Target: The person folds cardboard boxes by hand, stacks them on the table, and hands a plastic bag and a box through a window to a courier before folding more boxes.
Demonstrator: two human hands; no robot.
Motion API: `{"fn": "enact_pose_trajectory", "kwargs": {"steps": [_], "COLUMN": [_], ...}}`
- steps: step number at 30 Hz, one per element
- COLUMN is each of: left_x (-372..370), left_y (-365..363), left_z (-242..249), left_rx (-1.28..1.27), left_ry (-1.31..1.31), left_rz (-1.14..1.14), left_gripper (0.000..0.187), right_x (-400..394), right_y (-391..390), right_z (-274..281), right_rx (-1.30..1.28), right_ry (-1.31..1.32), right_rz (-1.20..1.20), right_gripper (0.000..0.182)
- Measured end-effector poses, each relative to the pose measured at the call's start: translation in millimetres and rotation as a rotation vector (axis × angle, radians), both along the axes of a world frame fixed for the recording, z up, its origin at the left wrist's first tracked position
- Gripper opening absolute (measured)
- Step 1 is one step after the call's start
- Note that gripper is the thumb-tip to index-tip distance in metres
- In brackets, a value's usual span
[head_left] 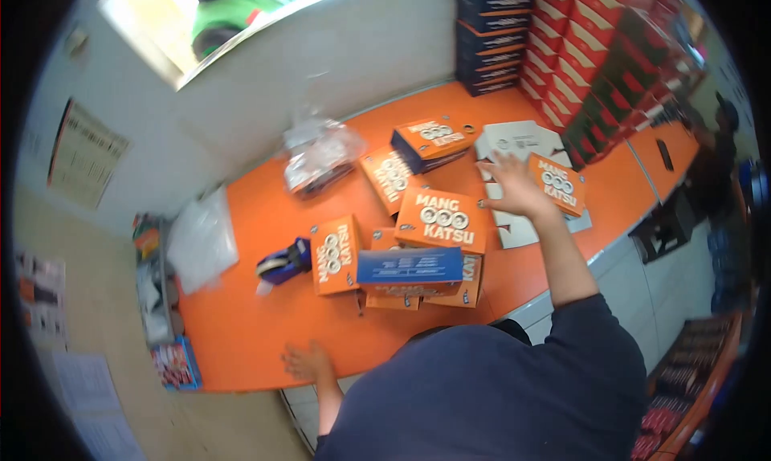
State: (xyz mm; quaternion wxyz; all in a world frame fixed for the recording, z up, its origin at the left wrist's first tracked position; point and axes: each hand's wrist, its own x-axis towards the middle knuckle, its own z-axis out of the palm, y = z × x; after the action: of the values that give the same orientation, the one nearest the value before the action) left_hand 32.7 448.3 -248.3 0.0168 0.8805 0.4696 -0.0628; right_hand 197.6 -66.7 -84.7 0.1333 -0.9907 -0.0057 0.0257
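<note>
My right hand (516, 186) is stretched out over white flat cardboard (518, 234), fingers spread. Just beside it, an orange box (557, 185) lettered MANG KATSU rests on the cardboard. My left hand (307, 363) lies near the front edge of the orange table (241, 332), fingers apart and holding nothing. In the middle is a pile of orange boxes, among them a large one (441, 218) and a box with its blue side up (409, 266). Left of the pile sits another orange box (336, 254), next to a tape dispenser (284, 263).
Crumpled clear plastic (320, 152) lies by the wall, and a white plastic bag (202, 242) is at the left end beside a grey organiser (157, 292). Tall stacks of dark blue boxes (493, 39) and red boxes (574, 51) stand at the back right. A person in green (233, 15) is beyond the window.
</note>
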Motion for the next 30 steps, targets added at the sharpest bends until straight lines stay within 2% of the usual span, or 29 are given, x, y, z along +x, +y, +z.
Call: {"fn": "enact_pose_trajectory", "kwargs": {"steps": [2,4,6,9,11,13,16,19,21,23,24,25,28,30], "left_x": [4,4,6,4,4,5,3,10,3,-3,-5,-6,1,-3], "left_y": [-2,-8,-12,-9,-8,-11,-12,-11,-8,4,7,3,-22,-38], "left_z": [-4,-1,8,2,3,3,4,0,-2,-17,-20,-16,-10,-6], "left_rx": [0.033,0.038,0.024,0.047,0.071,0.081,0.084,0.1,0.101,0.102,0.108,0.095,0.049,0.037], "left_ry": [-0.012,-0.007,-0.004,-0.005,-0.003,-0.005,-0.015,-0.02,-0.03,-0.052,-0.067,-0.068,-0.097,-0.117], "left_rz": [0.003,0.016,0.031,0.013,0.028,0.017,-0.002,0.009,0.007,-0.025,-0.04,-0.007,0.033,-0.002], "left_gripper": [0.08,0.079,0.077,0.077,0.075,0.074,0.072,0.07,0.07,0.069,0.069,0.068,0.065,0.063], "right_x": [-7,-2,-3,-7,-14,-19,-16,22,61,108,133,154,223,233], "right_y": [-50,-118,-169,-174,-148,-126,-126,-136,-139,-127,-131,-134,-182,-165], "right_z": [16,-15,-64,-58,-57,-40,-42,-25,-11,12,13,9,-80,-87], "right_rx": [-0.26,-0.28,-0.217,-0.039,-0.237,-0.325,-0.287,-0.147,-0.207,-0.396,-0.374,-0.39,-0.568,-0.444], "right_ry": [0.242,0.424,0.473,0.535,0.596,0.626,0.499,0.525,0.253,0.122,0.102,0.118,0.057,0.228], "right_rz": [-0.151,-0.271,-0.24,-0.248,-0.304,-0.287,-0.214,-0.138,-0.055,-0.089,-0.063,-0.075,-0.074,-0.242], "right_gripper": [0.107,0.125,0.134,0.133,0.13,0.122,0.12,0.117,0.112,0.112,0.114,0.101,0.085,0.078]}}
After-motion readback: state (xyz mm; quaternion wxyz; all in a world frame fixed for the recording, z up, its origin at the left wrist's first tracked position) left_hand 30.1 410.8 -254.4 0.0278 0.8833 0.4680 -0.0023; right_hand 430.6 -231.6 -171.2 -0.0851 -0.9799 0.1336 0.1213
